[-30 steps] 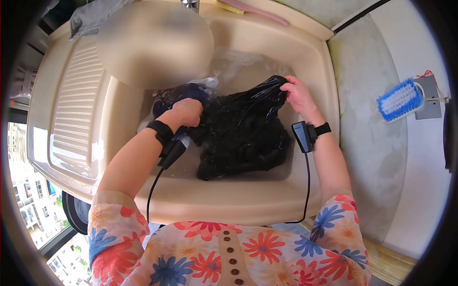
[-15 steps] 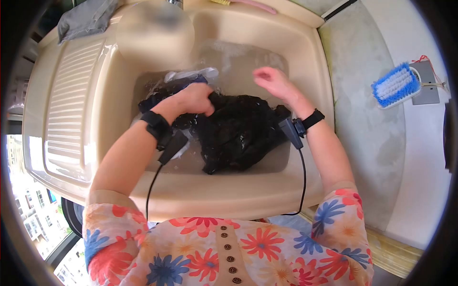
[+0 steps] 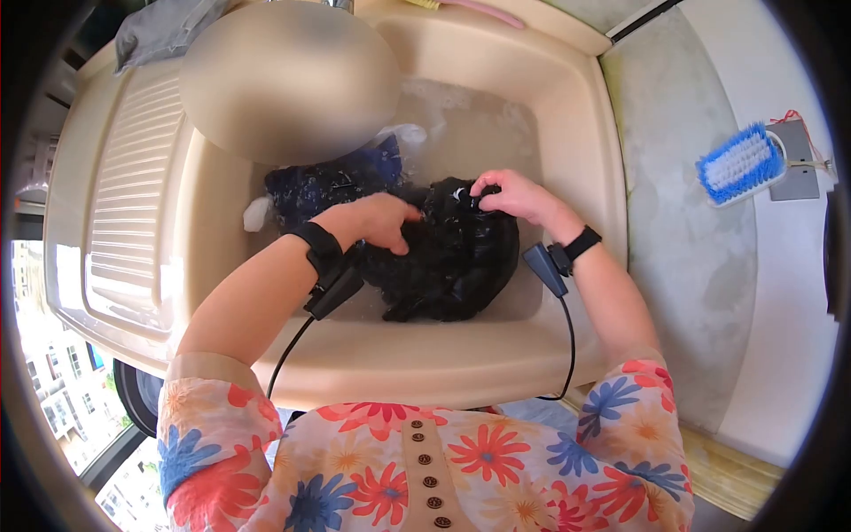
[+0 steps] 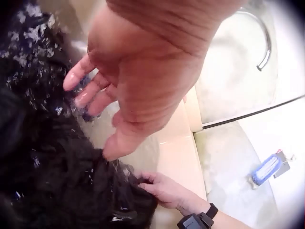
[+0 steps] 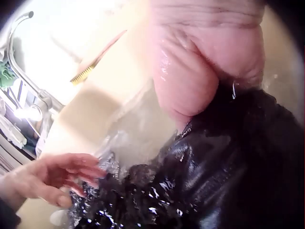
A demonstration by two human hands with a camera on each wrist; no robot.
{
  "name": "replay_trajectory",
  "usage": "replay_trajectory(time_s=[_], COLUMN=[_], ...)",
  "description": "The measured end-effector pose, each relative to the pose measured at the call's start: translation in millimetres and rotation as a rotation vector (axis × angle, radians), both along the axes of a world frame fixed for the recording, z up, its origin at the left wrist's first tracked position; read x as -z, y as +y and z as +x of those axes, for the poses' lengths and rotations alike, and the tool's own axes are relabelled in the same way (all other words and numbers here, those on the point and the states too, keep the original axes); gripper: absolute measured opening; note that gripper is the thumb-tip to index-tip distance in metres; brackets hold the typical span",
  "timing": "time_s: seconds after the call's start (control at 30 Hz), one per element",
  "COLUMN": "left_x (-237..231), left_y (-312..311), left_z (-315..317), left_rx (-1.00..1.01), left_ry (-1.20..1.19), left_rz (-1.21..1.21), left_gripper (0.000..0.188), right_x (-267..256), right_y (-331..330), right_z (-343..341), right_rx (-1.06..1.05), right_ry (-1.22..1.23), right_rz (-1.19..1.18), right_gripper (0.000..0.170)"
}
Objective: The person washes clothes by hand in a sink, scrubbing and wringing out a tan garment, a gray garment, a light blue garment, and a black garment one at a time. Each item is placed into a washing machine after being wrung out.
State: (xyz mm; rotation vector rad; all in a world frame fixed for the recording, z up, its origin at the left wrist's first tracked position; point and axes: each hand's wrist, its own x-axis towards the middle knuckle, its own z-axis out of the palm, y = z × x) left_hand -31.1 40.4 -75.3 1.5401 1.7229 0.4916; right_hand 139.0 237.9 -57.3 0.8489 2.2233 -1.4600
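Note:
A soaked black garment lies bunched in the sink water. My right hand grips a fold at its upper right; in the right wrist view the thumb and palm close over the wet black fabric. Over the garment's left part is my left hand, its fingers spread and loosely bent, fingertips right at the cloth. The left wrist view shows this hand with nothing between thumb and fingers. Dark blue cloth lies to the left, with white cloth beyond it.
The beige sink has a ribbed washboard on its left. Grey cloth lies at the back left corner. A pink-handled brush rests on the back ledge; a blue-and-white brush hangs on the right wall. A blurred oval covers the tap area.
My right hand let go of the raised garment edge, moved free over the water, then came down and gripped a fold nearer the middle. The left hand's fingers have loosened from the cloth.

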Motion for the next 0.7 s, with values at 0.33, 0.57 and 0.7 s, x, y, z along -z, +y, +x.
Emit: replay_trajectory(time_s=[0.33, 0.57, 0.7], left_x=[-8, -25, -1], left_y=[-24, -15, -4], left_z=[-1, -15, -12], left_rx=[0.594, 0.272, -0.036], left_ry=[0.168, 0.022, 0.068], left_rz=[-0.508, -0.394, -0.107], left_gripper=[0.04, 0.033, 0.046], right_x=[-7, 2, 28], right_y=[8, 14, -14], right_z=[18, 3, -30], right_rx=[-0.281, -0.15, -0.185], right_ry=[-0.116, -0.18, 0.011], right_rz=[0.16, 0.197, 0.298], right_gripper=[0.017, 0.035, 0.047])
